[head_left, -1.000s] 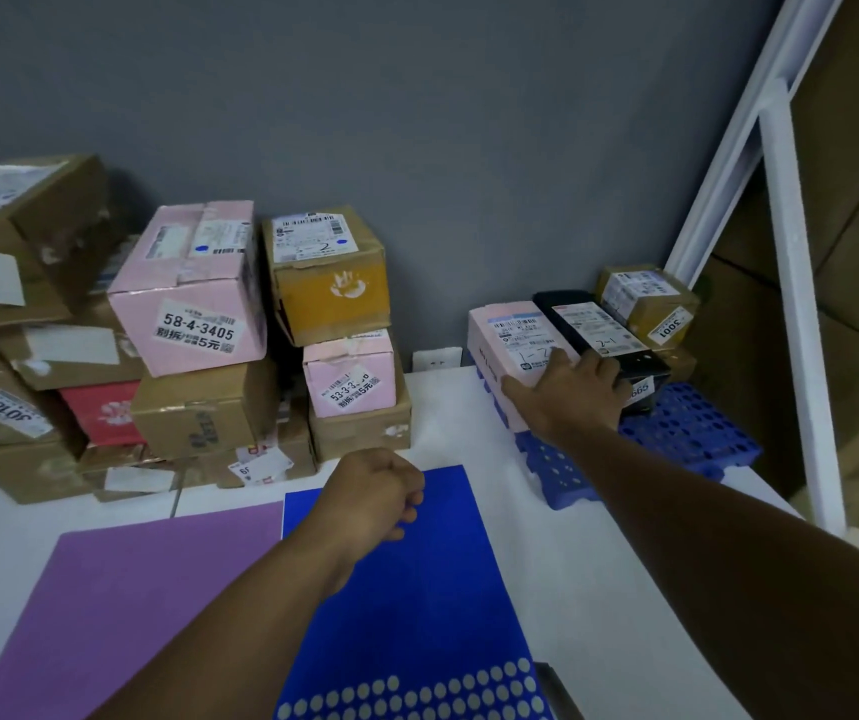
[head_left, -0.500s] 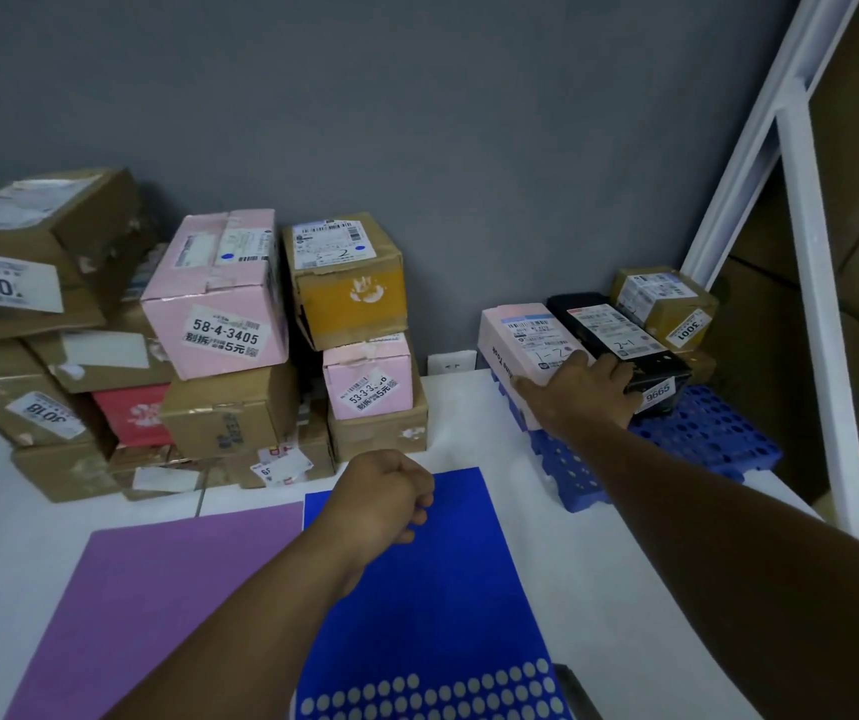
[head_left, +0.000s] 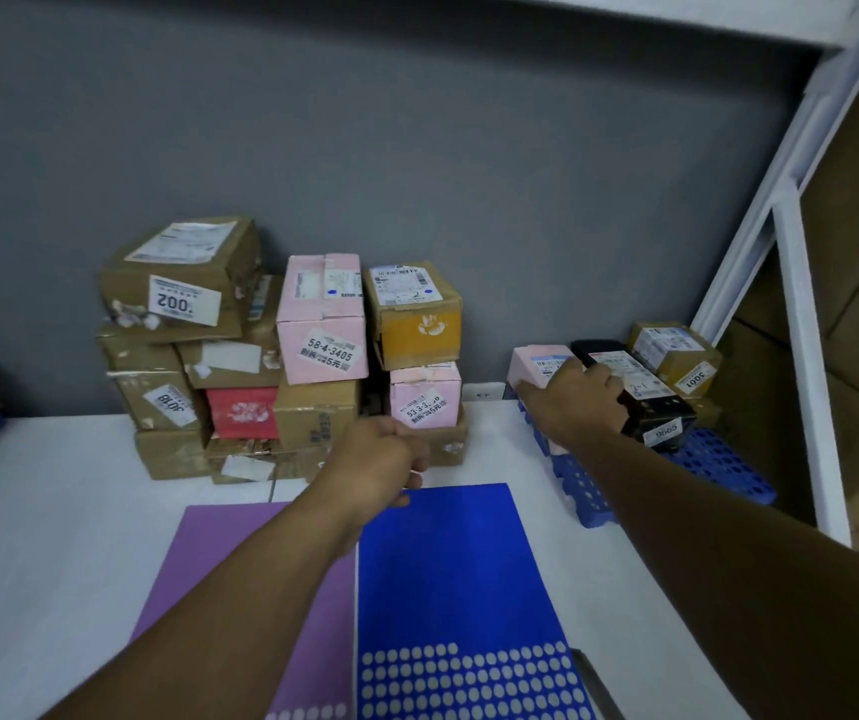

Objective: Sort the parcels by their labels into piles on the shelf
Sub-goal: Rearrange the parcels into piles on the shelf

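A pink parcel lies on a blue plastic pallet at the right, beside a black parcel labelled 9665. My right hand lies over the pink parcel, fingers curled down its far side against the black one. A brown parcel labelled 3001 stands behind them. My left hand hovers as a fist, holding nothing, above the far edge of the blue mat. A pile of parcels stands at the back left, topped by a pink box labelled 58-4-3405 and a brown box labelled 002.
A purple mat lies left of the blue one on the white shelf surface. A grey wall is behind. White frame posts rise at the right, with large cardboard boxes beyond. A yellow-fronted box tops the pile's right side.
The view has pulled back and tilted up, showing more wall and shelf frame. My right hand stays on the pink parcel. My left fist has hardly moved.
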